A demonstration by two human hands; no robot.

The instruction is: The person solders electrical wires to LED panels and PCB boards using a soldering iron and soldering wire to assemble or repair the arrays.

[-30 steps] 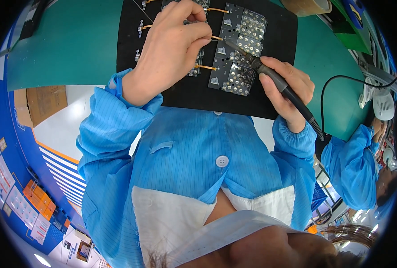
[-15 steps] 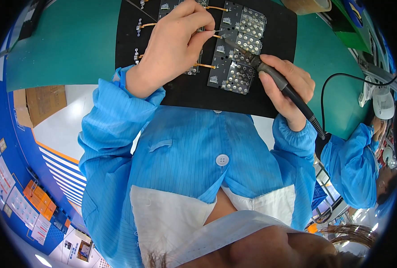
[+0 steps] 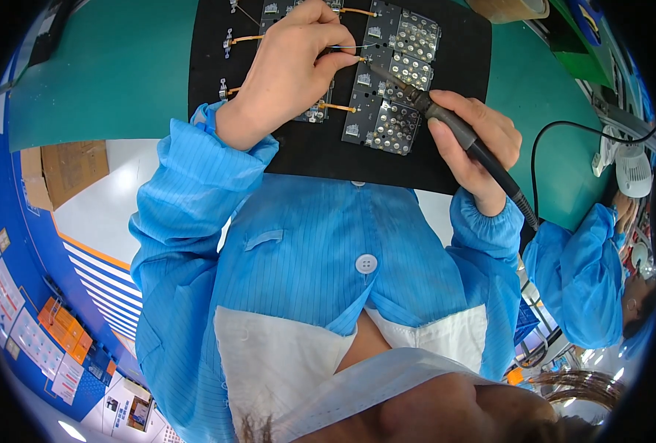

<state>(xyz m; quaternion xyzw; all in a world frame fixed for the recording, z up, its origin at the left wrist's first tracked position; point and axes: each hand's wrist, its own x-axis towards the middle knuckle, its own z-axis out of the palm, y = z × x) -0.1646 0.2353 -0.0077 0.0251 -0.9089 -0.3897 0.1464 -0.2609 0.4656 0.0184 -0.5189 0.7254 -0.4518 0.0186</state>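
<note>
Thin solder wire and a hot iron met at one joint on the dark circuit panel.

Pinched tight between thumb and forefinger of the left hand (image 3: 291,70), the fingers (image 3: 335,60) held a fine solder wire (image 3: 354,47) that ran right toward the joint; the right hand (image 3: 476,144) had its fingers wrapped closed round the black soldering iron (image 3: 453,133), tip resting on the grey circuit boards (image 3: 394,81) just right of the left fingertips. The boards lay on a black mat (image 3: 313,151) at the far side of the green counter (image 3: 106,74), small orange-leaded parts (image 3: 247,38) to the left. It looked like mid-soldering of one joint; the next move would call for steady feeding of wire, then lifting both cleanly away.
</note>
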